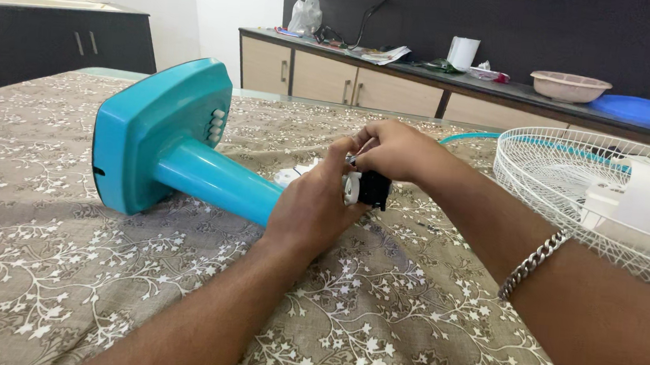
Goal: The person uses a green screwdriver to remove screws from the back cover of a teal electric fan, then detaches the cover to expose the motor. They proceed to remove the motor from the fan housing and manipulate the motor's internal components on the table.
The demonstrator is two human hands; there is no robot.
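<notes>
Both forearms reach in from the near edge, the right one wearing a silver chain bracelet (533, 262), and meet at the top end of the turquoise plastic fan stand (180, 152), which lies on its side on the worktop (62, 278) with its broad square base tipped up. At that end of the stand's round, smooth pole, the left hand (311, 208) has its grip closed around a small black-and-white plastic fitting (367, 188), while the right hand (393, 149) pinches closed on the fitting's upper edge; exactly what the fingertips hold there is too small to tell. A row of pale push-buttons (216, 126) lines the base. Right of the stand rests a white wire fan guard (572, 186), thin-ribbed and dished. A beige cloth with a white floral sprig pattern covers the worktop. As a judgement, the glossy pole could roll on the cloth if the left hand loosens, twisting the fitting out of line, and the right elbow sits near enough to nudge the light guard.
</notes>
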